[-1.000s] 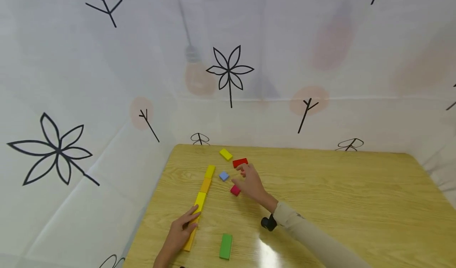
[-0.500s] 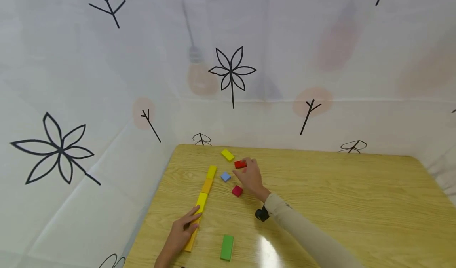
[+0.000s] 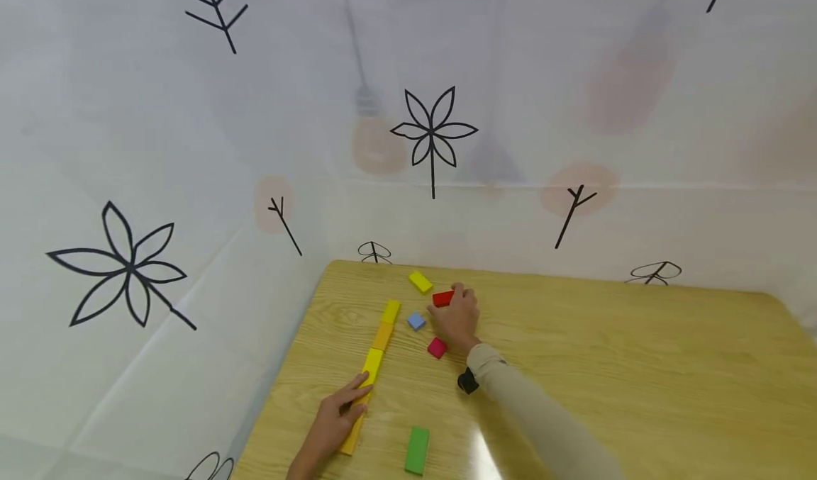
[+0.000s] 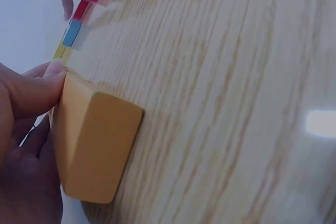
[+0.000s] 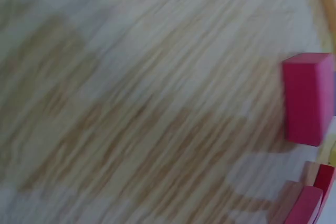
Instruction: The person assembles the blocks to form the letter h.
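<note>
My left hand (image 3: 333, 417) lies over the near part of a straight row of yellow and orange wooden blocks. In the left wrist view its thumb and fingers (image 4: 38, 94) hold the nearest orange block (image 4: 100, 140); a yellow block (image 3: 372, 361) lies further up the row. My right hand (image 3: 457, 318) is at a red block (image 3: 443, 298), its fingers spread and bent above it and partly covering it. Whether they touch it is hard to tell. A crimson block (image 3: 437, 347) lies just below this hand, a blue block (image 3: 416, 321) to its left.
A separate yellow block (image 3: 420, 282) lies near the table's far edge. Closer to me is a green block (image 3: 418, 450). White patterned fabric (image 3: 504, 147) hangs behind and left of the wooden table (image 3: 613, 366). The right wrist view shows another pink-red block (image 5: 305, 206).
My right hand has moved further away over the red block, and the crimson block has come fully into sight. My left hand stays on the row. The head view has shifted slightly.
</note>
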### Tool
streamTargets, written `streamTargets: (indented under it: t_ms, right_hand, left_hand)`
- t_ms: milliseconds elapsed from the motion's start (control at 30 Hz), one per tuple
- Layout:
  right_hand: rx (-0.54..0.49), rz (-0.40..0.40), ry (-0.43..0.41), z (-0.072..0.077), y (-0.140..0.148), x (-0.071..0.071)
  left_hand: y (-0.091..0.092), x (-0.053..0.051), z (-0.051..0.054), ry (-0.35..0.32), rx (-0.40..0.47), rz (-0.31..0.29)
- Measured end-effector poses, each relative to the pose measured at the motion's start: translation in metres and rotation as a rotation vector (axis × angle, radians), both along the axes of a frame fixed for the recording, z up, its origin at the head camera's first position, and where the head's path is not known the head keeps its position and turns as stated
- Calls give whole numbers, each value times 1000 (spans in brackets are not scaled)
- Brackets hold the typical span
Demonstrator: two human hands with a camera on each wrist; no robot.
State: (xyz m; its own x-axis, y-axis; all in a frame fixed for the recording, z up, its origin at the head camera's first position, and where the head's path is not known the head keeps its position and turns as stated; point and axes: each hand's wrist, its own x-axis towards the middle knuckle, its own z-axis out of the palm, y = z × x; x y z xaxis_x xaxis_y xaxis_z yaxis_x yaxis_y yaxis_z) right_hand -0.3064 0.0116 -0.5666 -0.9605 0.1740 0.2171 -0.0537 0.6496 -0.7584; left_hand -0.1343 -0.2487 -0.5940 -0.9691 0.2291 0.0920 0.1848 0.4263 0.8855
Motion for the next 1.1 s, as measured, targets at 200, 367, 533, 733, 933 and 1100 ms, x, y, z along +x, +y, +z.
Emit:
streamTargets:
  t_ms: [200,367,533,733,933,1100]
  right_hand:
    - [175,-54,33,-12,3,-5]
    - [199,-74,12,-19,8,-9]
    - [0,5,10,-17,15,-10]
    - [-205,167,19,-17,24,-16]
    - [-257,297,43,-11,34,-18]
    - [-256,318,-10,-3,40,-18]
  left_hand:
    - [5,1,1,-33,0,-7]
    - [14,6,15,-49,1,-7]
    - [18,10,32,-66,6,-5]
    - [14,9,35,-52,-15,9]
    - [13,9,38,-57,-7,-3]
    - [12,7,34,-60,-11,-2]
